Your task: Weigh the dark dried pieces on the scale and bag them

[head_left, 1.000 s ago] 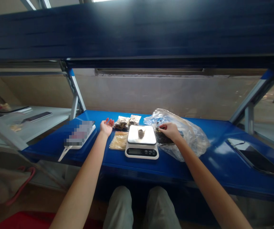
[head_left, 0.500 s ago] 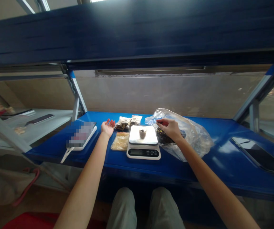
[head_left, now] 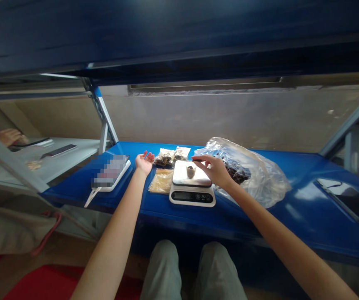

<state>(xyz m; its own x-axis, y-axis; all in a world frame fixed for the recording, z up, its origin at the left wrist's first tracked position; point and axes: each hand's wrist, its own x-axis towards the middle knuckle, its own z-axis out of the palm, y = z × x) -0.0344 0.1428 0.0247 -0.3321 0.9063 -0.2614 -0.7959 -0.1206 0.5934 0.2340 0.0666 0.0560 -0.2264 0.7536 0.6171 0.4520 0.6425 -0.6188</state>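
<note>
My right hand (head_left: 213, 168) hovers over the right side of a white kitchen scale (head_left: 192, 198), its fingertips pinching a small dark dried piece (head_left: 199, 161). On the scale's steel plate stands a small cup (head_left: 191, 171) with dark bits in it. Behind and under my right wrist lies a large clear plastic bag (head_left: 265, 183) holding a heap of dark dried pieces (head_left: 238, 172). My left hand (head_left: 144, 161) rests palm up on the blue shelf, fingers apart and holding nothing. Small filled bags (head_left: 166, 159) of dark pieces sit just right of it, and a flat stack of clear bags (head_left: 160, 181) lies left of the scale.
A white device with a strap (head_left: 110, 182), its top blurred out, lies at the left of the blue shelf (head_left: 154, 205). On the right is a phone (head_left: 351, 200). A blue beam (head_left: 179, 41) crosses above. Another person's hand (head_left: 10, 136) shows at far left.
My right hand has lifted from the heap in the large bag and moved left over the scale with a dark piece. My left hand keeps its pose while the view shifts slightly.
</note>
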